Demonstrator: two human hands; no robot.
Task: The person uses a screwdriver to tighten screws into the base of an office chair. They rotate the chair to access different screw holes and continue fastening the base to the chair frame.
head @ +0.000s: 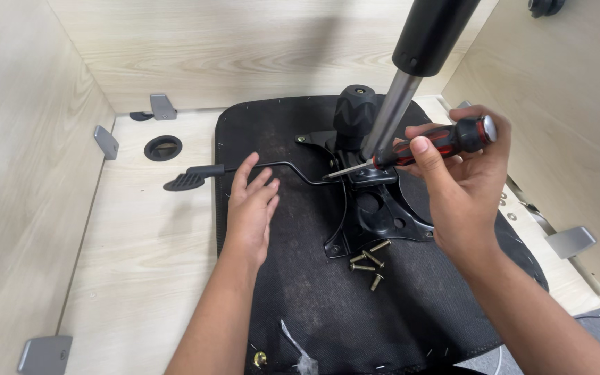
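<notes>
A: What hems you in on the left?

B: A pale wood-grain panel (15, 173) stands along that side, with grey metal brackets (105, 141) at its foot. The tabletop (147, 236) between it and the seat is bare, smooth laminate, broken only by a round black grommet (162, 147).

A: And your left hand?

B: Your left hand (251, 208) lies flat on the upturned seat base (300, 278), a rough black fabric. Its fingers are spread apart and hold nothing. Just above them runs the thin black lever (244, 169) with its ribbed paddle end.

A: What sits in the middle?

B: The black metal mechanism plate (383, 215) is on the seat, with a ribbed knob (354, 111) behind it and the shiny steel gas cylinder (390, 111) rising from it. Brass-coloured bolts (368, 262) lie loose at the plate's near edge.

A: The right side?

B: Your right hand (463, 180) has its fingers clamped on the red-and-black screwdriver (439, 144), whose tip meets the plate beside the cylinder. Another wood panel (564, 104) closes in near that hand.
</notes>
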